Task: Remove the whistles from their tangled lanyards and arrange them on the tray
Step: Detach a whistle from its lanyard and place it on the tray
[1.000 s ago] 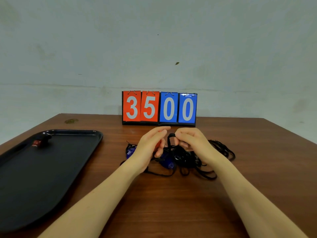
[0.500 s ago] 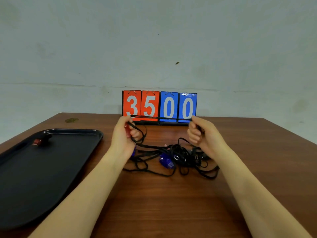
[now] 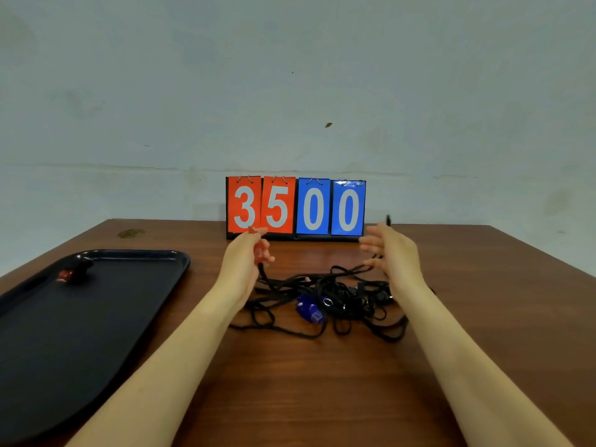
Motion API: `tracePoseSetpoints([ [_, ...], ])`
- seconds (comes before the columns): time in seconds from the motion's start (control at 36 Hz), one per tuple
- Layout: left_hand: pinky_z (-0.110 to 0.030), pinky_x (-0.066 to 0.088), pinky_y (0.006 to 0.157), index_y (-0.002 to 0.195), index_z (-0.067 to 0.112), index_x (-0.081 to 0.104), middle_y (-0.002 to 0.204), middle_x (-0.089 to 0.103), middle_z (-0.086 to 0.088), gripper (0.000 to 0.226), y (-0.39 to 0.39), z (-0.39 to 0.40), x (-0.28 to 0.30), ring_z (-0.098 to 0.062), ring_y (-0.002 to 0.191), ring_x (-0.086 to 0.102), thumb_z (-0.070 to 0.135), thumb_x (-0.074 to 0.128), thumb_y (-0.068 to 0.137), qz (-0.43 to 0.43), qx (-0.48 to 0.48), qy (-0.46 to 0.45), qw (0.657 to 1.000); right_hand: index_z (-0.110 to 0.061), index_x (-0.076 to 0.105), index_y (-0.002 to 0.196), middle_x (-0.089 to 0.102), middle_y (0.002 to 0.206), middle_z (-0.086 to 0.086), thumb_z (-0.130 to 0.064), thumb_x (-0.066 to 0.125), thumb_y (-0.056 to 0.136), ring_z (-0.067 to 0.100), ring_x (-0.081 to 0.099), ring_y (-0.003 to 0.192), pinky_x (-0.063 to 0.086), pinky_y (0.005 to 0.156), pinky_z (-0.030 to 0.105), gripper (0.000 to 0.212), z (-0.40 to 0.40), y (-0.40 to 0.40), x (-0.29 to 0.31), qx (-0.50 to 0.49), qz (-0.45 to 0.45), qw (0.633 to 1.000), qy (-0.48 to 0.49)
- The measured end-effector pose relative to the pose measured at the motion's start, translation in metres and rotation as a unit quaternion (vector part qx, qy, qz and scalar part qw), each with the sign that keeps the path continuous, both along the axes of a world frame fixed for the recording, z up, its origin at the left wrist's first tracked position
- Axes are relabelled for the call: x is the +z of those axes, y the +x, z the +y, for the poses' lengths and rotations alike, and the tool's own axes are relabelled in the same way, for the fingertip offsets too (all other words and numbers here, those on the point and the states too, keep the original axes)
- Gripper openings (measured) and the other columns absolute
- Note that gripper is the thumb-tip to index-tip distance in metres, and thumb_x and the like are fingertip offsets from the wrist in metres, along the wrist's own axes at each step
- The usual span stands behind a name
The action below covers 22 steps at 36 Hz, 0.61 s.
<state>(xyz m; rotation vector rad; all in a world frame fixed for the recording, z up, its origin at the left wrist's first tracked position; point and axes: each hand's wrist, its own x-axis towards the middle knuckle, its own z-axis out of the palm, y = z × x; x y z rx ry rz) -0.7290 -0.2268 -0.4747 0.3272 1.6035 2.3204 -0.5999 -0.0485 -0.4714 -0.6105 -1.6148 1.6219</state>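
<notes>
A tangle of black lanyards (image 3: 342,293) lies on the wooden table between my hands, with a blue whistle (image 3: 309,310) in its middle. My left hand (image 3: 246,258) is raised at the pile's left side and grips a red whistle (image 3: 257,251); a black cord hangs from it down into the pile. My right hand (image 3: 392,254) hovers over the right side of the pile with its fingers spread. A short black cord end shows blurred just above its thumb. A black tray (image 3: 129,301) lies at the left, with one red whistle (image 3: 65,275) near its far corner.
A flip scoreboard (image 3: 295,206) reading 3500 stands at the table's back edge, just behind my hands. The wall rises right behind it. Bare wood stretches in front of the pile and to its right.
Both hands had pulled a cord taut between them. Now my right hand has spread its fingers and the taut cord is gone, while my left hand still holds the red whistle.
</notes>
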Motion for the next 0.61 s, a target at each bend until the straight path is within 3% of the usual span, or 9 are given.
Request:
tracePoseSetpoints([
  [0.08,-0.042,0.043,0.102,0.088,0.018,0.067,0.082,0.063,-0.002,0.02,0.003,0.0,0.003,-0.013,0.081,0.059,0.024,0.051,0.099,0.058,0.004,-0.048,0.997,-0.015,0.068,0.105,0.072,0.098,0.004,-0.033,0.047,0.1,0.015,0.068,0.09,0.055,0.067,0.023,0.029,-0.019,-0.004,-0.002,0.073,-0.05,0.992,0.09],
  [0.17,-0.046,0.03,0.114,0.096,0.026,0.068,0.111,0.065,-0.006,0.021,0.008,-0.003,0.002,-0.018,0.116,0.054,0.029,0.048,0.1,0.121,-0.03,-0.043,0.991,-0.03,0.06,0.123,0.062,0.122,-0.014,-0.036,0.051,0.097,0.001,0.056,0.112,0.046,0.092,0.02,0.029,-0.046,-0.008,-0.013,0.145,-0.129,0.935,0.297],
  [0.25,-0.034,0.034,0.107,0.111,0.023,0.069,0.092,0.066,-0.001,0.022,0.013,-0.007,0.002,-0.018,0.116,0.053,0.027,0.051,0.098,0.128,-0.087,0.019,0.988,-0.029,0.04,0.144,0.044,0.143,-0.014,-0.044,0.051,0.095,0.003,0.037,0.132,0.032,0.111,0.03,0.052,-0.066,-0.016,-0.029,0.178,-0.213,0.844,0.459],
  [0.31,-0.027,0.038,0.098,0.121,0.021,0.066,0.1,0.063,-0.016,0.028,0.014,-0.007,0.003,-0.021,0.116,0.056,0.026,0.053,0.097,0.125,-0.106,0.041,0.986,-0.021,0.038,0.146,0.045,0.145,-0.004,-0.046,0.051,0.095,0.011,0.035,0.135,0.03,0.113,0.032,0.059,-0.075,-0.022,-0.039,0.159,-0.215,0.78,0.565],
  [0.33,-0.027,0.038,0.099,0.124,0.02,0.065,0.099,0.062,-0.018,0.029,0.014,-0.007,0.003,-0.019,0.108,0.06,0.025,0.053,0.097,0.125,-0.11,0.047,0.985,-0.018,0.041,0.144,0.049,0.141,-0.001,-0.045,0.051,0.095,0.013,0.039,0.131,0.032,0.111,0.032,0.057,-0.078,-0.024,-0.043,0.157,-0.204,0.766,0.588],
  [0.42,-0.029,0.04,0.098,0.124,0.017,0.063,0.077,0.059,-0.001,0.029,0.015,-0.007,0.004,-0.006,0.071,0.059,0.019,0.051,0.098,0.118,-0.136,0.076,0.981,-0.018,0.06,0.121,0.063,0.114,-0.002,-0.037,0.052,0.097,0.01,0.052,0.108,0.043,0.097,0.029,0.032,-0.085,-0.026,-0.044,0.173,-0.156,0.799,0.554],
  [0.47,-0.028,0.044,0.091,0.124,0.014,0.063,0.073,0.06,0.003,0.029,0.014,-0.007,0.004,-0.006,0.071,0.056,0.018,0.049,0.099,0.106,-0.156,0.087,0.978,-0.019,0.066,0.099,0.066,0.096,-0.003,-0.031,0.048,0.099,0.009,0.057,0.092,0.047,0.087,0.029,0.021,-0.086,-0.026,-0.044,0.183,-0.136,0.841,0.491],
  [0.53,-0.027,0.049,0.085,0.123,0.012,0.063,0.075,0.062,0.004,0.028,0.013,-0.008,0.005,-0.007,0.075,0.057,0.018,0.05,0.098,0.088,-0.154,0.095,0.98,-0.018,0.062,0.084,0.064,0.077,-0.005,-0.027,0.045,0.1,0.012,0.06,0.076,0.049,0.08,0.037,0.025,-0.084,-0.025,-0.041,0.2,-0.118,0.899,0.371],
  [0.61,-0.026,0.052,0.08,0.117,0.012,0.067,0.083,0.067,0.002,0.024,0.009,-0.01,0.004,-0.01,0.081,0.061,0.018,0.055,0.096,0.046,-0.117,0.105,0.986,-0.017,0.053,0.074,0.048,0.055,-0.009,-0.021,0.044,0.101,0.009,0.048,0.055,0.05,0.071,0.042,0.029,-0.078,-0.025,-0.036,0.221,-0.065,0.951,0.206],
])
